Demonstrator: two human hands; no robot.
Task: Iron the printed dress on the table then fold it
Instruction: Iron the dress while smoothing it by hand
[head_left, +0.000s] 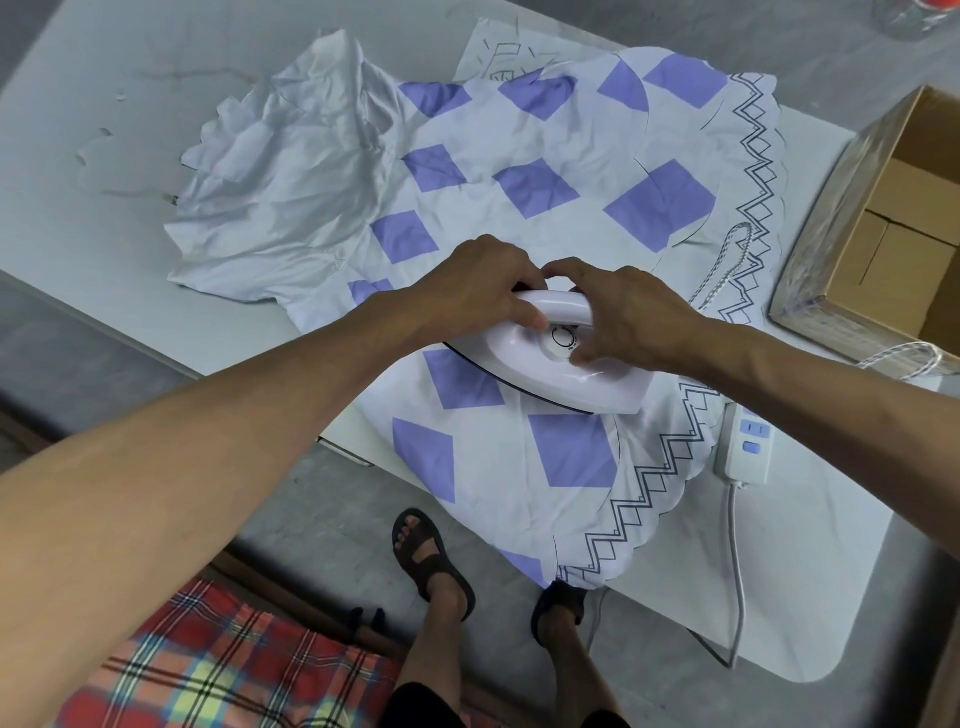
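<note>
My left hand (483, 283) wraps the handle of the white iron (550, 364), which rests flat on the printed dress (467, 208) near the surface's (104, 78) front edge. My right hand (628, 317) curls over the iron's dial, fingertips touching it. The dress lies spread and creased, its hem draping off that edge.

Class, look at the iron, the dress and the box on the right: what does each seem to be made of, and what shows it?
Iron: glossy white plastic, judging by its shine.
Dress: thin woven fabric, probably cotton; it holds sharp creases.
Box: brown cardboard, apparently wrapped in clear film that glints.
</note>
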